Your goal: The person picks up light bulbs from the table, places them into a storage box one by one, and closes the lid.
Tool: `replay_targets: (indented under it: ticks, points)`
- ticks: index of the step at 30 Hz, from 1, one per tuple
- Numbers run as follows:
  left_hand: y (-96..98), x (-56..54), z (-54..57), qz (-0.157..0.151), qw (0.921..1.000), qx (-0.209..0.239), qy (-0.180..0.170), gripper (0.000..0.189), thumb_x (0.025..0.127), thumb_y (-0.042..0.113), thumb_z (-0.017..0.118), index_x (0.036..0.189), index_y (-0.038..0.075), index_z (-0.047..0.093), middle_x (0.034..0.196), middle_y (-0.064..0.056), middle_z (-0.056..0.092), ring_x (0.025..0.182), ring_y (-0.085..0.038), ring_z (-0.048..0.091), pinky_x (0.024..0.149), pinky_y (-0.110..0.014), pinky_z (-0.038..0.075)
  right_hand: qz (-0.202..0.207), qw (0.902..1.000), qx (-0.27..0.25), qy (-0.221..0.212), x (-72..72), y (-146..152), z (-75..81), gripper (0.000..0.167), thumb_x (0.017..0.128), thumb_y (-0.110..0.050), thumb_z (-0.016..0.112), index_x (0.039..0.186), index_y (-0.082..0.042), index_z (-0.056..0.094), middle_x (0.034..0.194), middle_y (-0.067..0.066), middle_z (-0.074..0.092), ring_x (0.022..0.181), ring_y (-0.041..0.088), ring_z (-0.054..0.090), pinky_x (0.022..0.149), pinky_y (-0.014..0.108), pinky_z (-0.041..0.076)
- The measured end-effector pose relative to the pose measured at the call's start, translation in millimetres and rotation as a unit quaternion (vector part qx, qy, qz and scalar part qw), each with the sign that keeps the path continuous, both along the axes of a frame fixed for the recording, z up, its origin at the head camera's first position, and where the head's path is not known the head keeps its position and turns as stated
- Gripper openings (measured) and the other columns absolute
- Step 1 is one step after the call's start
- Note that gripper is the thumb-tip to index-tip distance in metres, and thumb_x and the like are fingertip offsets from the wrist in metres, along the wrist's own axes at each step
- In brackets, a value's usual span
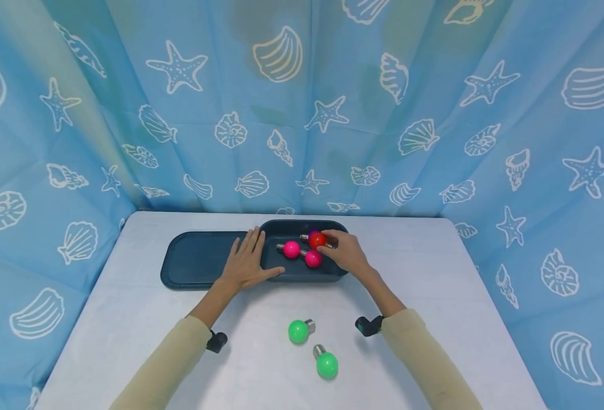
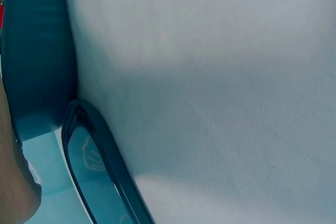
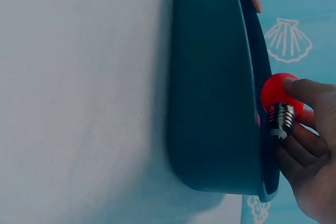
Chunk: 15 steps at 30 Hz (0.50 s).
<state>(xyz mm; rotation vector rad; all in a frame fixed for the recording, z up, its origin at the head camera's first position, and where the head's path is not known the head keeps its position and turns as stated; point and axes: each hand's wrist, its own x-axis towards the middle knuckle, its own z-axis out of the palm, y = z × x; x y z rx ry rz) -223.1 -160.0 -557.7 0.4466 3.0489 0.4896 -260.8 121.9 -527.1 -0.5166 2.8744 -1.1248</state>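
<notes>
The right hand is pinching a red light bulb, its grip standing only as wide as the round part. The metal screw end is sticking out. The bulb is hanging at the open top of the dark blue box. It is looking light, hard and smooth, so it may be slipping, or cracking under a big squeeze. The round part is seeming best to hold. The left hand is resting straight fingers on the box's left edge, gripping nothing. Two pink bulbs and a purple bulb are lying inside. A dark lid is lying left; two green bulbs are sitting on the bench.
</notes>
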Motion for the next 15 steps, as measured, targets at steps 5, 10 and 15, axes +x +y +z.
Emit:
replay_targets:
  ticks: [5, 10, 15]
  points:
    - [0.1, -0.7, -0.2, 0.001, 1.0000, -0.003, -0.004, 0.115, 0.083, 0.075, 0.056, 0.159, 0.001, 0.012, 0.166, -0.017, 0.007, 0.152, -0.032, 0.006, 0.119, -0.055, 0.003, -0.011, 0.9997, 0.015, -0.019, -2.0, -4.3, -2.8, 0.048, 0.091, -0.021, 0.076, 0.133, -0.003, 0.063, 0.127, 0.016, 0.065, 0.110, 0.030, 0.063, 0.094, 0.041, 0.053]
    - [0.3, 0.3, 2.2, 0.003, 0.9999, -0.005, -0.009, 0.115, 0.083, 0.075, 0.056, 0.159, 0.001, 0.012, 0.166, -0.017, 0.006, 0.152, -0.031, 0.005, 0.119, -0.055, 0.004, -0.019, 0.9990, 0.023, -0.032, -3.5, -7.3, -3.3, 0.048, 0.092, -0.020, 0.075, 0.134, -0.002, 0.061, 0.128, 0.017, 0.064, 0.112, 0.031, 0.061, 0.096, 0.041, 0.052]
    - [0.7, 1.3, 3.8, 0.003, 0.9999, -0.011, -0.012, 0.115, 0.084, 0.075, 0.056, 0.159, 0.001, 0.012, 0.166, -0.017, 0.007, 0.152, -0.032, 0.006, 0.119, -0.056, 0.006, -0.022, 0.9986, 0.033, -0.036, -6.1, -7.9, -7.4, 0.048, 0.093, -0.020, 0.074, 0.135, -0.002, 0.060, 0.127, 0.017, 0.064, 0.111, 0.030, 0.061, 0.097, 0.041, 0.051]
